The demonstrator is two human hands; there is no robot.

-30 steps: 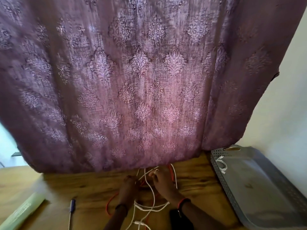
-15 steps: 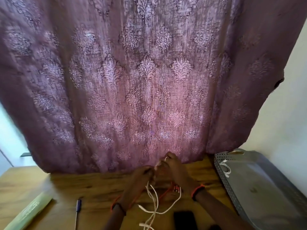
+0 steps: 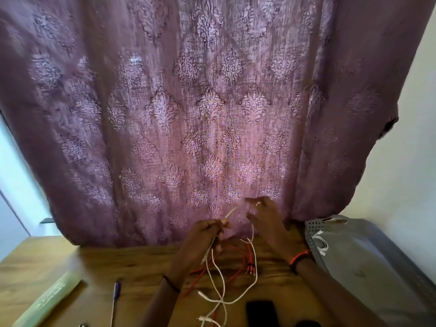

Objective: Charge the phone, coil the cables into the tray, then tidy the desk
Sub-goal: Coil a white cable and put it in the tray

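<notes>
At six o'clock a black phone [image 3: 260, 312] lay on the wooden counter [image 3: 132, 263]. The left hand [image 3: 203, 237] pinched a white cable [image 3: 221, 289] in a closed grip above a red cable [image 3: 236, 258]; the right hand [image 3: 266, 223] hovered open-fingered. At three o'clock, a grey tray [image 3: 368, 260] held a coiled white cable [image 3: 320, 244]. A purple curtain [image 3: 200, 109] hung behind.

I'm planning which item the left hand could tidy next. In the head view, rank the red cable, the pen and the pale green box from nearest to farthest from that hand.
From the left hand:
1. red cable, on the desk just right of the hand.
2. pen, lower left.
3. pale green box, at the desk's far left edge.
</notes>
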